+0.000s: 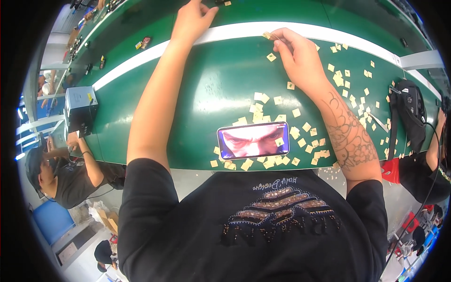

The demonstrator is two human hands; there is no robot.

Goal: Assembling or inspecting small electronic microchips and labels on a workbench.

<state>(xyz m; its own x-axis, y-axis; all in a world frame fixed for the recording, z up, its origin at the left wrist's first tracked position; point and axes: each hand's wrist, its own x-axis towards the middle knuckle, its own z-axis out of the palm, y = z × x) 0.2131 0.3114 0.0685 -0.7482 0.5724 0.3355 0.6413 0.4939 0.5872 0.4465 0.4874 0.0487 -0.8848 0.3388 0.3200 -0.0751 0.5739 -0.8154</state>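
Long green workbench [206,89] with a white strip [244,32] running along its far half; other people sit at either end, and a small grey box unit [81,109] stands at the left edge. A black bag [409,113] lies at the right.

Loose pale yellow squares [300,136], small and flat, are scattered over the bench in front of the person, thickest around a phone [253,140] lying flat near the bench edge, its screen lit. More squares spread toward the right, out past the tattooed forearm.

Right hand [297,56]: fingers curled, thumb and forefinger closed in a pinch on one small square [268,35] right at the white strip. The grip looks fine and tip-only.

Left hand [191,19]: stretched far forward past the white strip, fingers bent down toward the bench near another square [227,3] at the top edge. Cannot tell whether it has hold of anything; the fingertips are hidden.

Step in hand, as I judge it: picking up single squares, one at a time, with the right hand holding one at the strip.

Next move likely calls for a steady pinch so the thin piece does not slip, and for keeping the forearm lifted clear of the loose squares beneath it, which would scatter easily.
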